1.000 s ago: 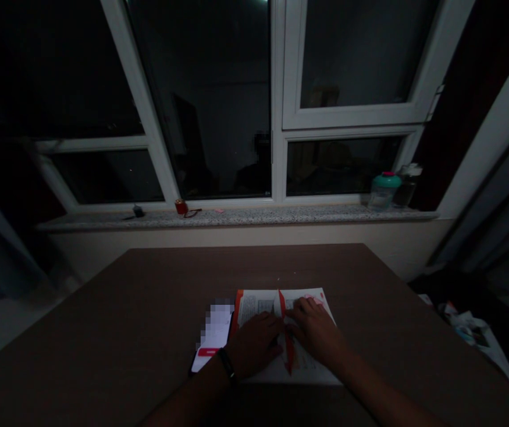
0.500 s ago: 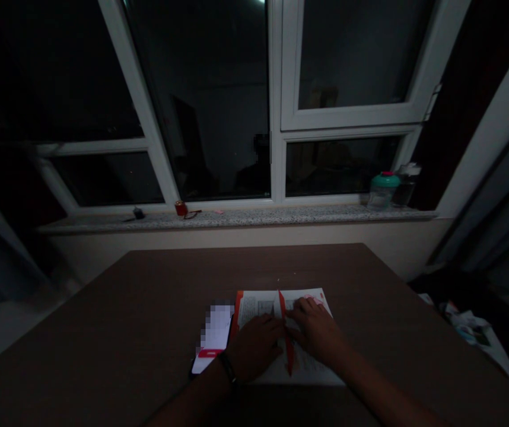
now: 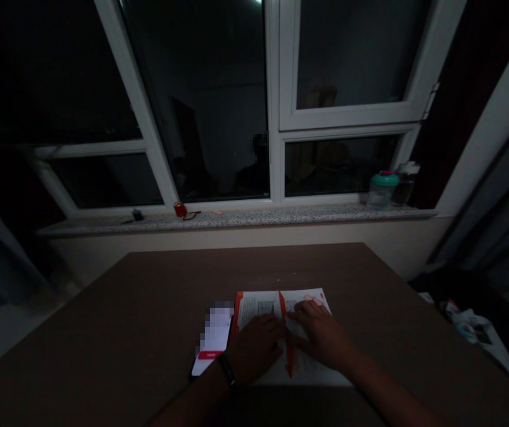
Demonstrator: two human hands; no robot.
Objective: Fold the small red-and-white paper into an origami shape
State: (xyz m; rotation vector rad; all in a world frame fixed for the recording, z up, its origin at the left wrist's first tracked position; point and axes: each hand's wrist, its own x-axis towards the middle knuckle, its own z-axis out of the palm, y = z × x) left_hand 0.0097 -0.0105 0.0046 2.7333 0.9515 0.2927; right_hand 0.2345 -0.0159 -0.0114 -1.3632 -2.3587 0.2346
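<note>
On the table lies an open booklet or sheet of printed pages (image 3: 321, 375) with an orange left edge. Along its middle stands a folded red-and-white paper (image 3: 282, 303), its red edge running toward me. My left hand (image 3: 257, 349), with a dark band at the wrist, is curled against the paper's left side, fingers closed on it. From the right, my right hand (image 3: 319, 332) reaches the same fold with thumb and forefinger; its other fingers rest bent over the printed page. The fingertips at the fold are dark and partly hidden.
A lit phone (image 3: 215, 335) lies left of the pages on the brown table (image 3: 148, 314). On the window sill (image 3: 254, 218) stand a small red jar (image 3: 180, 209), a dark little bottle (image 3: 137, 214) and a teal-lidded bottle (image 3: 382, 190). Crumpled papers (image 3: 477, 329) lie beyond the table's right edge.
My right hand has shifted slightly toward me and to the right along the page, its fingers a little more stretched. My left hand stays nearly in place.
</note>
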